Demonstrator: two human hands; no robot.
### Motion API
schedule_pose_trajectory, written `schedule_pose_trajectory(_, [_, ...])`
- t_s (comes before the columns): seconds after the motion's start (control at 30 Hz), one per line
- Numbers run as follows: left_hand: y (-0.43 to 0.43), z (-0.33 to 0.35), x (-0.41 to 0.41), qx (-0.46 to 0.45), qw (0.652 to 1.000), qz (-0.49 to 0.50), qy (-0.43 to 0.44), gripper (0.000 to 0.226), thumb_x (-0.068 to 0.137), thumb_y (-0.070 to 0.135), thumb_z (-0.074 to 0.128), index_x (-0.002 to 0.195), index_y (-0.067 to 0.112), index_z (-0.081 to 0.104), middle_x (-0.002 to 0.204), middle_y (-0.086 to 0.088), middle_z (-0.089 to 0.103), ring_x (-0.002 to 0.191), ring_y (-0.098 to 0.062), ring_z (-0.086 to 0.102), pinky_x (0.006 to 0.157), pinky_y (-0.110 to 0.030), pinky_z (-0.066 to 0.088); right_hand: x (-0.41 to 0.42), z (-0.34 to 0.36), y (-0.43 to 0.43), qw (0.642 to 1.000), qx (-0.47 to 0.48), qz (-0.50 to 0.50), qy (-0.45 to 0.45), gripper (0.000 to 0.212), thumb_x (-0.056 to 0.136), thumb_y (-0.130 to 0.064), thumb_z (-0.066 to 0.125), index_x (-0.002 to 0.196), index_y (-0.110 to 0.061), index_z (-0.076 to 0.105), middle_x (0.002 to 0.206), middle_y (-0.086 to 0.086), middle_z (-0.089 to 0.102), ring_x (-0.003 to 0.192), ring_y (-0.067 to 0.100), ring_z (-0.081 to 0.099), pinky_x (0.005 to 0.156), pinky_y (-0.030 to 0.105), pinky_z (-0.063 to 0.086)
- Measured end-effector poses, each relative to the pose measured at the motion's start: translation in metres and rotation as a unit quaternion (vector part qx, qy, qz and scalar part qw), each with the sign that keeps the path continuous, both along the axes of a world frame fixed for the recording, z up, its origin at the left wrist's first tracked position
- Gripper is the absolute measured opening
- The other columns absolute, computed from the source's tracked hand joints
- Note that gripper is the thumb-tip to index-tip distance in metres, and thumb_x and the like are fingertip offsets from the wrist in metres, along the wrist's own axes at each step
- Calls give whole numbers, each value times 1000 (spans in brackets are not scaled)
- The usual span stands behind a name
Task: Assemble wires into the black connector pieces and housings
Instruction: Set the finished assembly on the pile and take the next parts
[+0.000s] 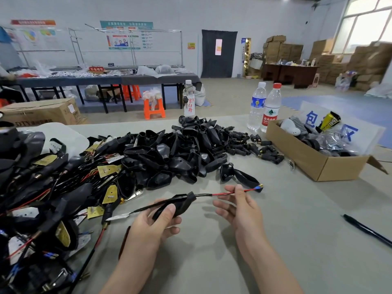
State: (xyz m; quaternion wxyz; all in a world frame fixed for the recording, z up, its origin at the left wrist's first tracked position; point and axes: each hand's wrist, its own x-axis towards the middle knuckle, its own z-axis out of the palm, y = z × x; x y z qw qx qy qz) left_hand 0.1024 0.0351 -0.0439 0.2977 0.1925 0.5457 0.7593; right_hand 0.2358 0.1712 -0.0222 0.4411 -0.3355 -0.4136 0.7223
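One black housing (184, 204) — left hand (154, 225) fingers wrap it, right hand (240, 211) fingers pinch its red wire (222, 194).

The carton (42, 112) reads "DTY", the bottle (189, 100) "京白开", the red sign (97, 69) "不合格区".

our left hand (157, 219) curled round the black housing (184, 202), thumb laid on top, our right hand (239, 211) palm turned inward, thumb and forefinger pinching the red wire (222, 194), other fingers loosely curled, both bare forearms in from bottom edge
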Motion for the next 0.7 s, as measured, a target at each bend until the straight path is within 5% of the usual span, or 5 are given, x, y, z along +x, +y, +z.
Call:
schedule_pose_trajectory(0.5, [-1, -8, -4, -59, 998, -16, 31, 46, 65, 35, 79, 101, 7, 71, 90, -13, 77, 72, -17, 71, 73, -28, 55, 11, 1, 14, 996, 32, -73, 27, 35, 107, -35, 39, 99, -12, 65, 70, 6, 69, 64, 20, 72, 56, 24, 57])
schedule_pose_trajectory(0.7, [-2, -9, -4, -90, 994, -9, 57, 20, 85, 23, 75, 100, 10, 71, 85, -7, 77, 67, -12, 67, 67, -21, 56, 14, 2, 14, 997, 12, -71, 41, 35, 108, -37, 37, 100, -18, 66, 73, 5, 72, 64, 20, 72, 57, 25, 58])
